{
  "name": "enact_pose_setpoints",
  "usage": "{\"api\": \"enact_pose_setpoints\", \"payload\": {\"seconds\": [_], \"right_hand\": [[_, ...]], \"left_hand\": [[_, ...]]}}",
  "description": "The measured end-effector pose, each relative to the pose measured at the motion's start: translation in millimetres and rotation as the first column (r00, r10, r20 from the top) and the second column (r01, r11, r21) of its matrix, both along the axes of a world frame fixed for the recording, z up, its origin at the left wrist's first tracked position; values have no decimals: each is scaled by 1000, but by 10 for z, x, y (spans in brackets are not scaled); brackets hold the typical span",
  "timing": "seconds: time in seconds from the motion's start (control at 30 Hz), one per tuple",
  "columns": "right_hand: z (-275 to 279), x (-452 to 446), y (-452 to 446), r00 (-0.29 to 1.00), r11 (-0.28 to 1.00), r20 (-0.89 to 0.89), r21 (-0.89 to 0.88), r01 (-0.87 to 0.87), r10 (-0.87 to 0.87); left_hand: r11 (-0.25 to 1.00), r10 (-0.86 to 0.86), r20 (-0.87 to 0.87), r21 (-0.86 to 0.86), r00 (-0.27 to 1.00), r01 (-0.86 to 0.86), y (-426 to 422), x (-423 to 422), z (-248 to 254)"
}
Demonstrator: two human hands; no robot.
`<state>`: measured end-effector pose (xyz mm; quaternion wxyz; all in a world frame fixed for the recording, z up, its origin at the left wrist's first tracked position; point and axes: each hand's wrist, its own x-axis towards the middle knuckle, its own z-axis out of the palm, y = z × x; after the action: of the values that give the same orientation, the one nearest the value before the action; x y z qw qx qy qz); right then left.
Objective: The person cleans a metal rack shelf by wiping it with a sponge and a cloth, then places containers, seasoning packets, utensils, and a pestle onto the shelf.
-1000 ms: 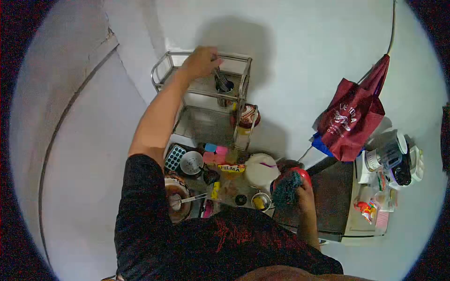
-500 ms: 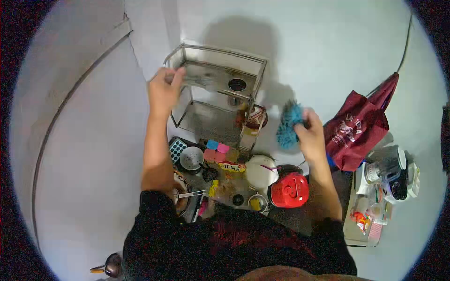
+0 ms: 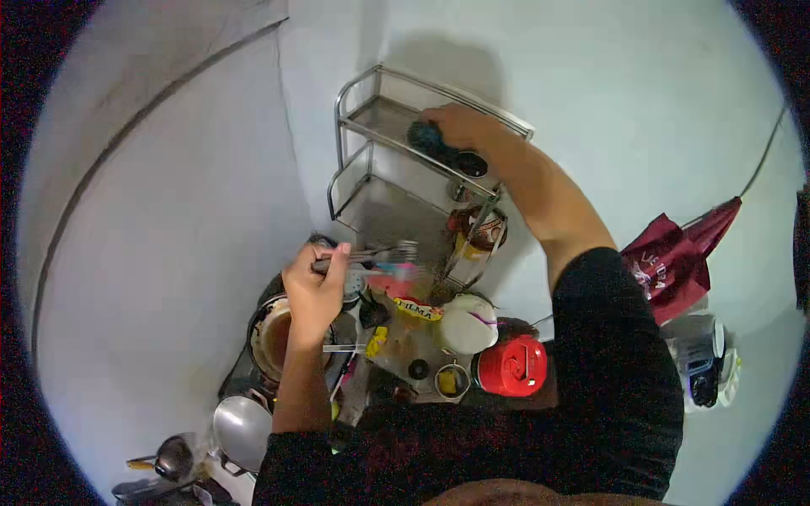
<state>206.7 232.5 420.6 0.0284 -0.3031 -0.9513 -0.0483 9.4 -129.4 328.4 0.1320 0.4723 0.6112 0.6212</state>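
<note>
Both hands are closed on something: the right hand (image 3: 460,126) clasps a fluffy blue cloth (image 3: 424,137) on the rack's upper shelf, its fingertips partly hidden, while the left hand (image 3: 314,282) pinches forks (image 3: 407,251) between thumb and fingers, their tines pointing right. Motion blur keeps their number from being told.

Largest is the two-level metal rack (image 3: 388,207), far and central against the wall. A maroon bag (image 3: 688,270) hangs at the far right. On the left, beside the left forearm, sits a wide pan (image 3: 256,337) with brown contents; nearer and further left is a grey pot (image 3: 240,430). Right of the middle stands a red-lidded container (image 3: 510,367), with a white round item (image 3: 467,325) just beside it on the left and slightly farther. A jar (image 3: 489,221) stands on the rack's right side, below the upper shelf. Smaller is the open dark-mouthed cup (image 3: 472,164) on the upper shelf, just right of the cloth; whether they touch is unclear. Smallest, a yellow FILMA packet (image 3: 418,309) lies mid-scene, nearer than the forks.
</note>
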Motion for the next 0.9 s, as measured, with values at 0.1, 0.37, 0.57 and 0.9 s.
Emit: {"api": "enact_pose_setpoints", "payload": {"seconds": [0.1,0.37,0.57,0.9], "right_hand": [[-16,192,-16,951,985,258,70,157,-170],[-20,444,26,712,972,671,54,230,-206],[367,417,-225,923,931,239,-135,338,-300],[299,248,-477,776,926,607,-168,338,-173]], "left_hand": [[1000,2,-6,25,1000,-1,-70,-22,-171],[1000,-30,27,7,999,29,-213,34,-272],[997,-76,40,7,996,76,-176,74,-242],[997,-79,0,-6,997,79,-133,80,-359]]}}
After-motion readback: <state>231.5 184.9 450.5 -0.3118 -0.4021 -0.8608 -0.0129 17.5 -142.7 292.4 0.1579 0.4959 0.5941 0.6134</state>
